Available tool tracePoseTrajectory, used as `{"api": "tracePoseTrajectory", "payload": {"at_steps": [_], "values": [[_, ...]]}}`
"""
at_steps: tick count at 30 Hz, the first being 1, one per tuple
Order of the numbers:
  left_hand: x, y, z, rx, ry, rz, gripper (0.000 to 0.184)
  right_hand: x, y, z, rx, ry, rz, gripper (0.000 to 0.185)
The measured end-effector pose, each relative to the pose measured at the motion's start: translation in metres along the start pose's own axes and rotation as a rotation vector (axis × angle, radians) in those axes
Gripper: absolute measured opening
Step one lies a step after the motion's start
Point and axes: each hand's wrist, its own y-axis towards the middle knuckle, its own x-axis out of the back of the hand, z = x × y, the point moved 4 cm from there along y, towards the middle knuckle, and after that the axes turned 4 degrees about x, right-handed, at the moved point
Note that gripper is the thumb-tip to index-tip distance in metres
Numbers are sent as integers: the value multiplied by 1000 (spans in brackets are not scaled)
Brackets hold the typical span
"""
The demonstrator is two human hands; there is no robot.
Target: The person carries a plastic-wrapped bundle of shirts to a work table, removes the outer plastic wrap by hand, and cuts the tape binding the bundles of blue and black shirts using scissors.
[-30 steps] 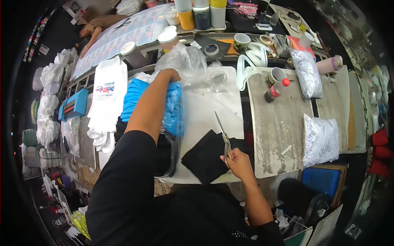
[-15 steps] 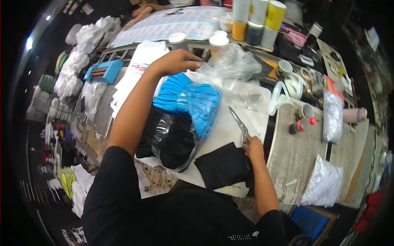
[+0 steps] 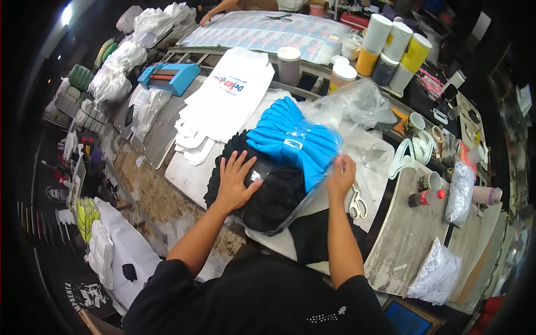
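Observation:
My left hand (image 3: 237,181) lies with fingers spread on a bundle of folded black cloth (image 3: 274,195). Beside that bundle, toward the far side, a bright blue cloth bundle (image 3: 293,139) is bound around its middle with clear tape. A clear plastic bag (image 3: 317,192) covers part of both bundles. At its right edge, my right hand (image 3: 341,174) has its fingers closed on the plastic. Scissors (image 3: 358,204) rest on the white surface just right of that hand, partly hidden by it. A flat black cloth (image 3: 312,237) lies below, between the bundles and my right forearm.
White printed bags (image 3: 231,92) lie stacked beyond the bundles. Crumpled clear plastic (image 3: 357,106) and several tubs (image 3: 385,53) stand farther back. To the right are a bottle (image 3: 426,198) and a silvery package (image 3: 435,273). Another person's arm (image 3: 218,10) reaches over the far table.
My right hand has let go of the scissors and moved up to the plastic bag's edge. My left hand has come down from beyond the blue bundle onto the black one.

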Motion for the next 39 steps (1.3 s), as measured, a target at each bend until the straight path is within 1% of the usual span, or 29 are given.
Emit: {"api": "tracePoseTrajectory", "payload": {"at_steps": [1, 4, 5, 6, 7, 8, 9, 10, 11, 12, 14, 16, 18, 19, 20, 21, 23, 24, 26, 28, 30, 31, 32, 34, 35, 36, 37, 38, 39], "values": [[1, -5, 3, -31, -32, -15, 65, 8, -9, -14, -113, -6, -25, 20], [11, -6, 2, -20, -27, 77, 65, 14, -33, -65, -226, -255, 79, 20], [21, -2, -2, -38, 27, 91, 66, 19, -40, -90, -223, -263, 62, 20], [29, 5, -5, -57, 21, 88, 66, 23, -53, -127, -464, -134, 58, 21], [35, 13, -10, -164, -42, 87, 66, 22, -65, -144, -700, 4, 54, 22], [39, 22, -16, -267, -107, 86, 67, 22, -66, -119, -694, 0, 36, 22], [41, 32, -26, -423, -205, 66, 66, 29, -69, -92, -627, 19, -97, 22], [12, 42, -21, -436, -343, 163, 65, 35, -70, -53, -558, 40, -215, 22], [-18, 51, -13, -442, -220, 235, 65, 36, -75, -15, -498, 64, -217, 22], [-23, 60, -18, -328, -78, 425, 67, 29, -82, 25, -437, 104, -201, 21], [-33, 79, -24, -276, 52, 569, 69, 6, -110, 93, -278, 227, -133, 22], [-29, 87, -31, -248, 95, 661, 67, -16, -146, 125, -170, 158, -82, 22], [-35, 85, -26, -305, 59, 585, 62, -28, -175, 101, -134, 87, -92, 28], [-35, 80, -22, -335, 20, 519, 58, -31, -187, 76, -318, 189, -186, 33], [-34, 71, -18, -387, -25, 372, 51, -33, -199, 54, -509, 294, -277, 39], [-35, 62, -13, -399, -95, 360, 47, -32, -202, 47, -422, 289, -222, 51], [-27, 46, -2, -417, -223, 335, 37, -35, -205, 53, -466, 605, -130, 58], [-27, 35, 5, -430, -229, 342, 37, -33, -206, 56, -491, 720, -85, 60], [-10, 19, 24, -450, -449, -8, 33, -25, -213, 22, -452, 491, -58, 61], [9, -2, 46, -436, -564, -129, 29, -22, -233, -34, -410, 408, -75, 62], [35, -23, 68, -393, -702, -187, 29, -18, -252, -52, -7, 37, 93, 63], [47, -28, 77, -376, -703, -262, 30, -16, -256, -48, 280, -82, 171, 62], [64, -35, 84, -350, -698, -336, 31, -19, -258, -30, 279, -76, 179, 62], [97, -42, 100, -219, -720, -530, 31, -30, -257, 3, 206, -471, 232, 57], [116, -45, 109, -157, -723, -594, 33, -32, -251, 0, 204, -640, 358, 54], [125, -48, 125, -38, -826, -564, 32, -37, -245, -2, 216, -622, 374, 54], [139, -56, 140, -20, -664, -647, 32, -39, -239, -2, 163, -696, 351, 52], [181, -57, 140, -221, -742, -731, 28, -40, -236, -2, 102, -773, 331, 51], [181, -76, 171, -196, -43, -1038, 20, -43, -231, -4, 53, -790, 335, 51]]}}
